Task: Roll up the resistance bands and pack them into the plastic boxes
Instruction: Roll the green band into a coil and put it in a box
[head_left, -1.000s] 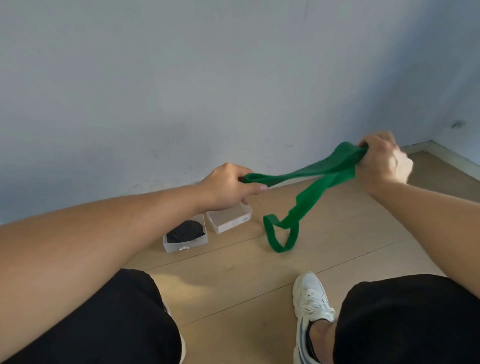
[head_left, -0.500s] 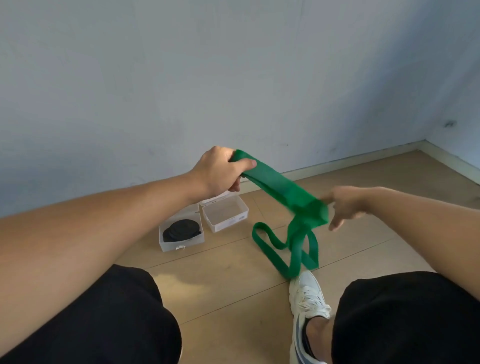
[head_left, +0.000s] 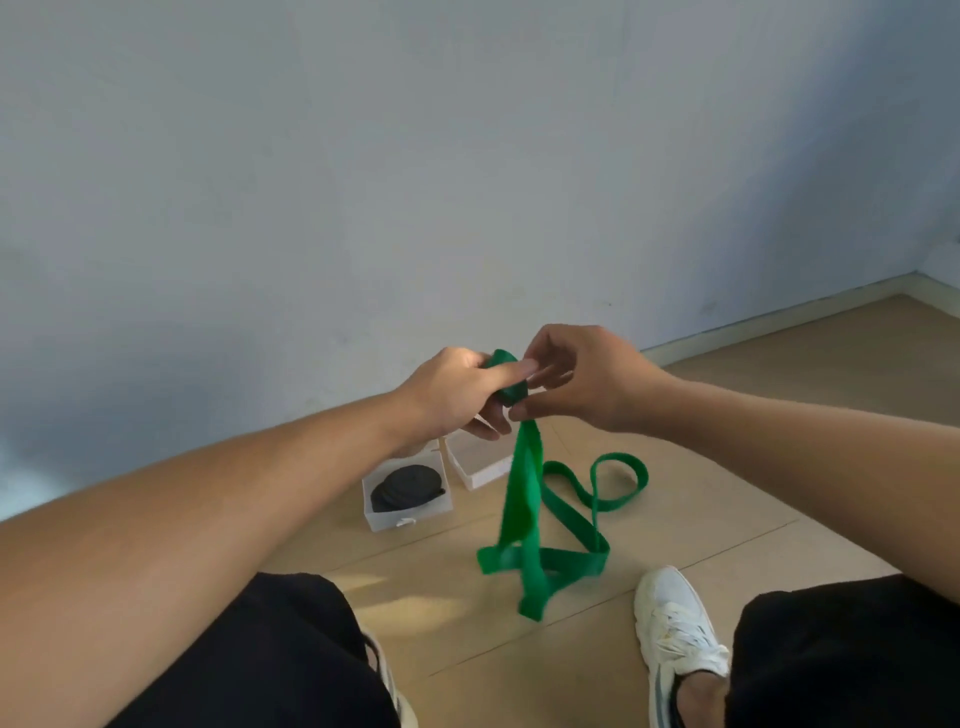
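Note:
A long green resistance band (head_left: 524, 499) hangs from both hands at mid-frame, its top end curled into a small roll between the fingers. My left hand (head_left: 454, 397) pinches that rolled end. My right hand (head_left: 582, 379) touches the same roll from the right with its fingertips. The band's loose length drops to the wooden floor and loops there. On the floor behind stand two clear plastic boxes: the left box (head_left: 410, 514) holds a rolled black band (head_left: 408, 486), the right box (head_left: 485, 475) looks empty and is partly hidden by my hands.
A pale wall with a skirting board (head_left: 779, 317) runs behind the boxes. My white shoe (head_left: 675, 629) rests on the floor at lower right, close to the band's hanging end. Both knees in black shorts fill the bottom corners.
My right hand has come left from a wide stretch to meet my left hand. The band went from taut to hanging slack, and its top end is now curled between both hands.

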